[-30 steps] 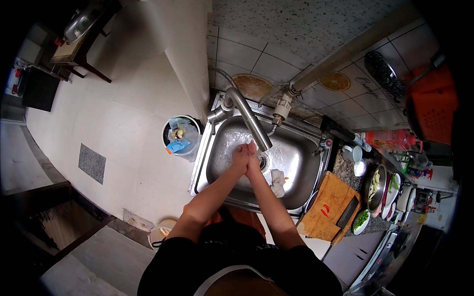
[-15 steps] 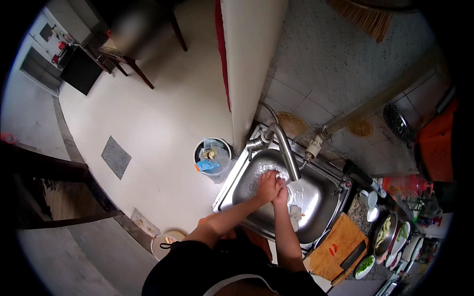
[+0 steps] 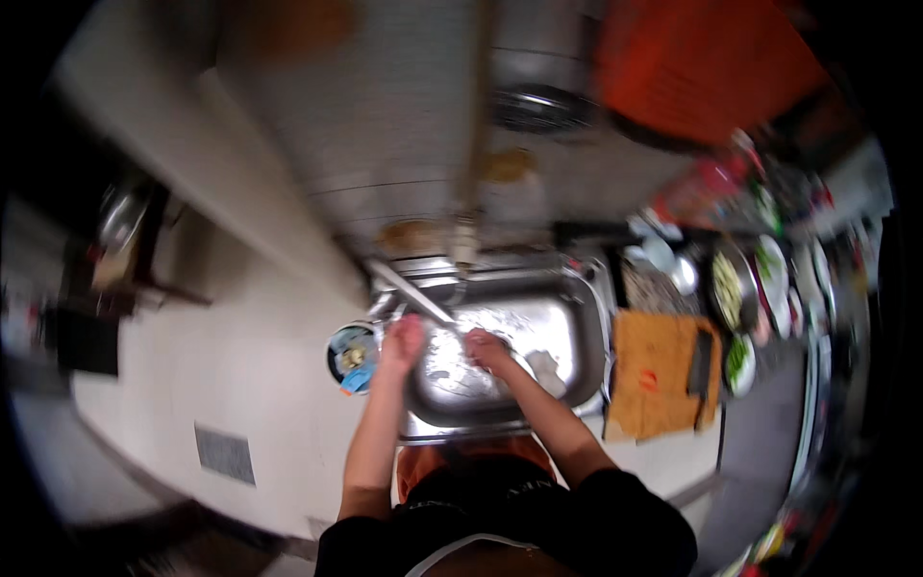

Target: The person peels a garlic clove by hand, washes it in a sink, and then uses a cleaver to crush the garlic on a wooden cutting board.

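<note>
Head view: my left hand (image 3: 404, 338) is raised over the left edge of the metal sink (image 3: 567, 327), and my right hand (image 3: 487, 348) is over the basin; the two are apart. Both are blurred, and I cannot tell whether either is open or closed. The faucet (image 3: 413, 290) slants down from the sink's back left corner, its tip between my hands.

Within the sink, to the right of my right hand, lies a crumpled white cloth (image 3: 546, 370).

Outside the sink, just beside its left edge, a round bin (image 3: 331, 358) contains pale scraps (image 3: 353, 357) and a blue packet (image 3: 358, 377). To the right, a wooden cutting board (image 3: 630, 341) bears small red pieces (image 3: 649, 382) and a dark flat blade (image 3: 701, 361).

Beyond the board, a metal bowl (image 3: 751, 293) contains pale slices (image 3: 727, 291); nearer me, a white dish contains chopped greens (image 3: 737, 363). Right of the bowl, a white plate (image 3: 780, 258) holds more green pieces. Small pale vessels (image 3: 685, 276) stand behind the board, their contents too blurred to tell.
</note>
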A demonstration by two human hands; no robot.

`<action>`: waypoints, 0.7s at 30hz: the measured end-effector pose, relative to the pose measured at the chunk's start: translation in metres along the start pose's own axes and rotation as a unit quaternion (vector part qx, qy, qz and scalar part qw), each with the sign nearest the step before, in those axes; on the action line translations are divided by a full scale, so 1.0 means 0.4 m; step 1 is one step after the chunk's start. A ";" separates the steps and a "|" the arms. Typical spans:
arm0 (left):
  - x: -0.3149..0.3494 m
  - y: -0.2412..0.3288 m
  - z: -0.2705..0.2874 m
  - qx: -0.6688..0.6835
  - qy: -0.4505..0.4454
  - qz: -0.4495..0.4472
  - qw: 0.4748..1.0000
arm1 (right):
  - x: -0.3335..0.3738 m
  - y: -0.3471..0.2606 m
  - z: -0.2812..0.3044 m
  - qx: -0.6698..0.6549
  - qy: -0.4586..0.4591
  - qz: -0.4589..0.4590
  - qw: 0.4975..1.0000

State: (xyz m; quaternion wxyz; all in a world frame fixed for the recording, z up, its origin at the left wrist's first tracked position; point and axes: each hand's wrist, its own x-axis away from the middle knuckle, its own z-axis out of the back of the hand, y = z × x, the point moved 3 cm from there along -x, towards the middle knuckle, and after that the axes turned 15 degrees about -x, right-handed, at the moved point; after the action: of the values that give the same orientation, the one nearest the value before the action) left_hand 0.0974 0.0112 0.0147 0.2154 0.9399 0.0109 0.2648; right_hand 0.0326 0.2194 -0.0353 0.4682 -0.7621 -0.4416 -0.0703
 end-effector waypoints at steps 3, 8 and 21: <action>0.009 0.046 -0.009 0.055 -0.164 0.148 0.974 | 0.067 -0.034 0.028 0.620 0.036 0.139 0.771; -0.045 0.111 -0.008 0.009 0.145 0.189 0.971 | 0.171 -0.094 0.037 0.524 0.136 0.222 0.811; 0.100 -0.166 -0.217 -0.238 0.057 0.223 0.944 | 0.312 -0.183 -0.124 0.328 0.133 0.400 0.846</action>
State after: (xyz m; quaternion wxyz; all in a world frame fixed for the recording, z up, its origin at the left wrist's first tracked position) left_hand 0.0944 0.1114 0.0737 0.3672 0.8232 -0.2498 0.3537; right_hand 0.0687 0.2694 0.1047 0.7326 -0.6582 -0.0297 0.1710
